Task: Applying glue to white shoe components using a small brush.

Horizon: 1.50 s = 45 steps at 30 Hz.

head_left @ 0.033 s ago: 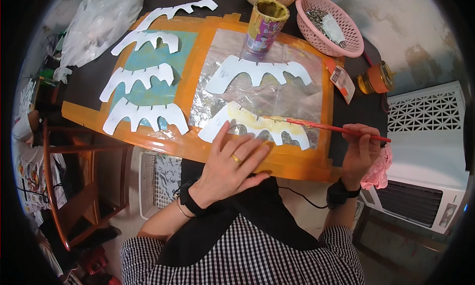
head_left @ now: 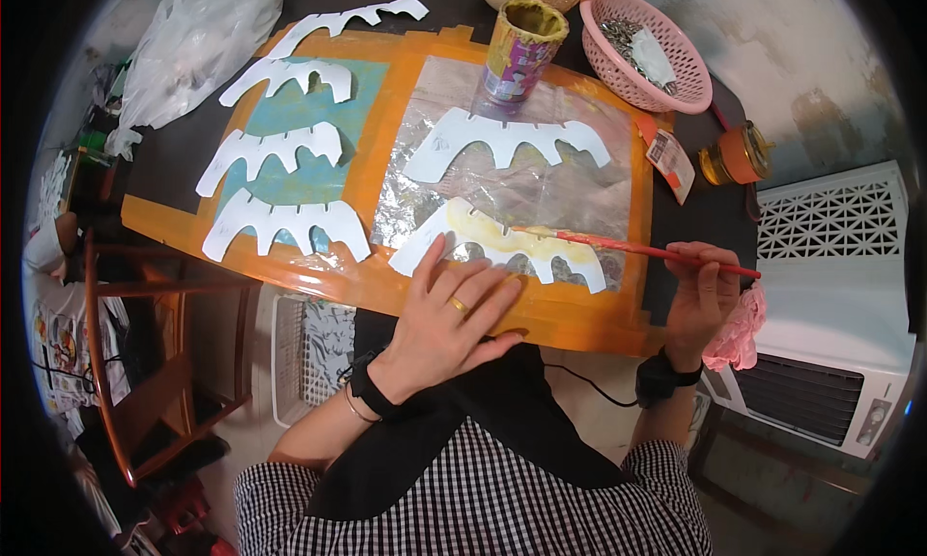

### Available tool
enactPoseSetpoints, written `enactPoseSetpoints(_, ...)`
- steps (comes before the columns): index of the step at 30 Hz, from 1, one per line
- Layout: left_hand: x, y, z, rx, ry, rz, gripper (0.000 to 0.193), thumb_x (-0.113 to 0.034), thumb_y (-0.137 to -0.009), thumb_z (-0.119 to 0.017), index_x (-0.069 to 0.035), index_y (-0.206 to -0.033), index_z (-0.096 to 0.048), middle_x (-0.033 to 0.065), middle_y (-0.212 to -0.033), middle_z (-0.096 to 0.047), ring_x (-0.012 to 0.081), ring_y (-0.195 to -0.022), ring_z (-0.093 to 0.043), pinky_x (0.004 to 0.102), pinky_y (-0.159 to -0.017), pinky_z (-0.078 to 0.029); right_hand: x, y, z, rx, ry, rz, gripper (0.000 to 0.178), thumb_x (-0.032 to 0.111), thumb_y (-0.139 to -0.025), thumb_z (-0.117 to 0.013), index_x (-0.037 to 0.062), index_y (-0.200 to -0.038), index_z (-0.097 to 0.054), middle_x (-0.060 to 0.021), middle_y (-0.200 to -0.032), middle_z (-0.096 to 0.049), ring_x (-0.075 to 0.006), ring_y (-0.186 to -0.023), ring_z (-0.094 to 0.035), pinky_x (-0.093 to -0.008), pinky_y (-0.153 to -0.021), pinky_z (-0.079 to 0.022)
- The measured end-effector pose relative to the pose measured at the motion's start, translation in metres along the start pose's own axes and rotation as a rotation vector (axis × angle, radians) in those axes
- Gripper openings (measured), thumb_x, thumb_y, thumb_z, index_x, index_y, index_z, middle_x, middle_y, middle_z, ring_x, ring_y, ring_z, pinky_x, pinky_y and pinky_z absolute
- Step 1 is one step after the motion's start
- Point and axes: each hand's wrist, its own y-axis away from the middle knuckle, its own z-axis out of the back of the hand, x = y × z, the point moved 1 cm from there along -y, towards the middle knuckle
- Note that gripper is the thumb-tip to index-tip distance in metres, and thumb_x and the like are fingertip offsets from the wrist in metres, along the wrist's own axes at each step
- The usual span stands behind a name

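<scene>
My left hand (head_left: 449, 315) lies flat, fingers spread, pressing the lower left part of a white scalloped paper cutout (head_left: 570, 257). The cutout rests on clear plastic over an orange-edged board (head_left: 560, 319) and has yellow paint along its middle. My right hand (head_left: 700, 300) pinches a thin red paintbrush (head_left: 637, 250) at its far end. The brush points left, with its tip on the cutout's painted area. A second white cutout (head_left: 502, 136) lies just beyond. A paper-wrapped tin can (head_left: 521, 49) with a yellow-smeared rim stands behind that.
Three more white cutouts (head_left: 280, 223) lie on the board's teal left half, and another (head_left: 338, 20) lies beyond its edge. A pink basket (head_left: 642, 54), a small orange-lidded jar (head_left: 739, 155), a plastic bag (head_left: 193, 44), a wooden chair (head_left: 126, 363) and a white appliance (head_left: 830, 305) surround the table.
</scene>
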Motion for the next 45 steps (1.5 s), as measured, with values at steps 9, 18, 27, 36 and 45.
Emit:
enactPoseSetpoints(9,0.009,0.001,-0.01,-0.042,-0.069,0.036,0.05,-0.043,-0.078,-0.076,-0.014,-0.117,-0.067,0.0043,-0.117,-0.062,0.024,-0.108,-0.06,0.0542,-0.113,-0.035,-0.003,0.01,-0.005,0.064,0.0,-0.009,0.017,0.015,-0.102,-0.055,-0.0018,-0.102,-0.055,-0.0197,-0.099,-0.066,-0.0319,-0.092,-0.069,-0.041,-0.083,-0.061)
enactPoseSetpoints(18,0.008,0.0,-0.01,-0.049,-0.106,0.038,0.045,-0.042,-0.079,-0.075,-0.015,-0.115,-0.069,0.003,-0.115,-0.062,0.0233,-0.108,-0.059,0.0518,-0.11,-0.04,-0.014,0.007,-0.017,0.068,-0.025,-0.035,0.017,0.014,-0.102,-0.054,-0.0023,-0.104,-0.056,-0.0202,-0.104,-0.066,-0.034,-0.101,-0.069,-0.0381,-0.084,-0.061)
enactPoseSetpoints(27,0.007,0.001,-0.008,-0.051,-0.11,0.041,0.045,-0.041,-0.08,-0.075,-0.015,-0.116,-0.068,0.0033,-0.115,-0.062,0.0238,-0.108,-0.059,0.0511,-0.109,-0.041,-0.006,0.003,-0.011,0.121,-0.011,0.003,0.012,0.01,-0.102,-0.051,-0.002,-0.103,-0.055,-0.0202,-0.102,-0.066,-0.0347,-0.1,-0.069,-0.0409,-0.087,-0.06)
enactPoseSetpoints(36,0.009,0.0,-0.01,-0.064,-0.098,0.044,0.044,-0.041,-0.08,-0.075,-0.014,-0.114,-0.068,0.0034,-0.115,-0.062,0.0234,-0.107,-0.059,0.0504,-0.109,-0.04,0.011,-0.002,-0.011,0.191,0.13,0.114,0.015,0.014,-0.103,-0.052,-0.0013,-0.104,-0.054,-0.0202,-0.099,-0.065,-0.0347,-0.096,-0.068,-0.043,-0.085,-0.06)
enactPoseSetpoints(45,0.009,0.002,-0.007,-0.076,-0.079,0.047,0.044,-0.04,-0.081,-0.074,-0.013,-0.115,-0.067,0.0029,-0.115,-0.061,0.0224,-0.107,-0.058,0.0492,-0.11,-0.039,0.039,-0.029,-0.012,0.218,0.063,0.223,0.014,0.014,-0.104,-0.05,0.0004,-0.101,-0.053,-0.0188,-0.094,-0.064,-0.0312,-0.09,-0.067,-0.0363,-0.074,-0.059)
